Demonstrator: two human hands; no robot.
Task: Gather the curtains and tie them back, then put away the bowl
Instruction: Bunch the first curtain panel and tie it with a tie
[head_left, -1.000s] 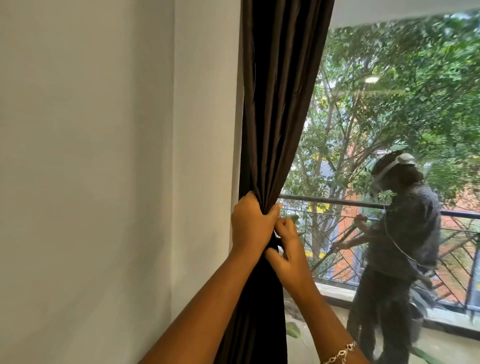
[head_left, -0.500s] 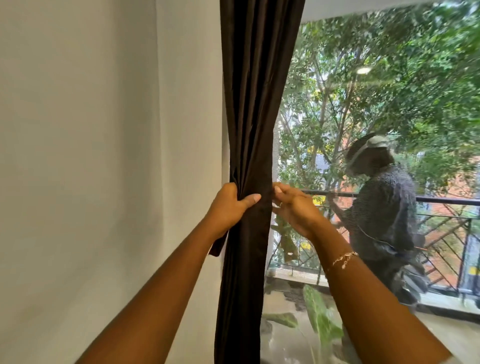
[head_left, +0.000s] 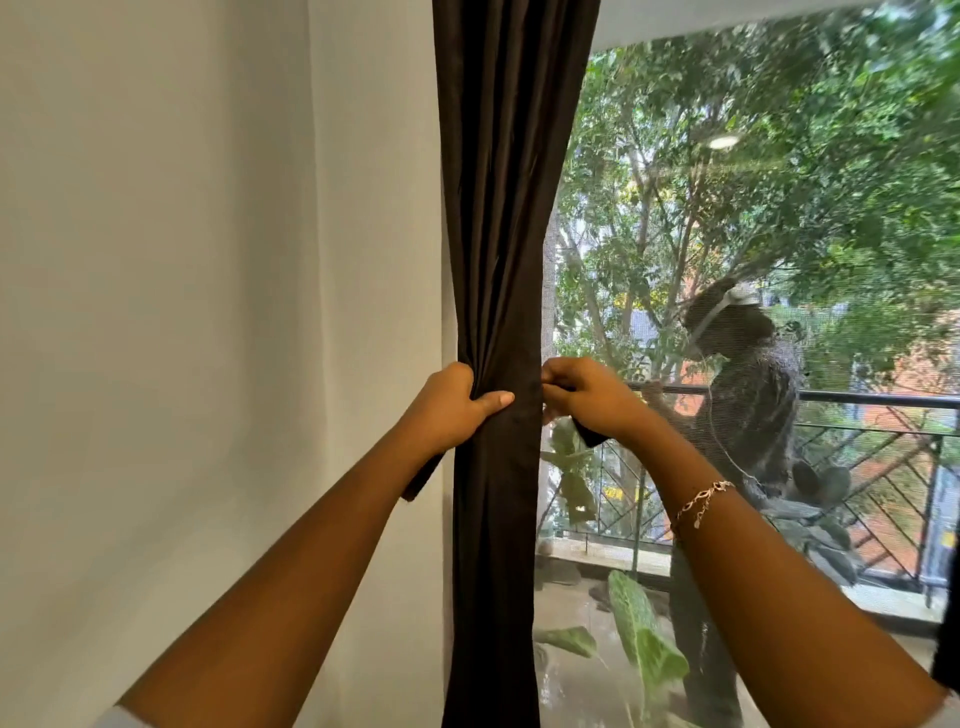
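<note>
Your left hand (head_left: 452, 405) has a tight grip on the dark brown curtain (head_left: 498, 208). The curtain hangs in long, soft folds between the plain white wall (head_left: 156, 260) and the window (head_left: 779, 208). Your fingers bunch the smooth cloth into a thin bundle. Your right hand (head_left: 587, 397) pinches a dark cloth strip (head_left: 589, 439) at the curtain's right edge. A thin chain bracelet (head_left: 701, 501) sits on that wrist.

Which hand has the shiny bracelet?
The right hand, pinching a dark strip beside the curtain, wears the bracelet on its wrist. The left hand, gripping the curtain folds, has a bare wrist.
</note>
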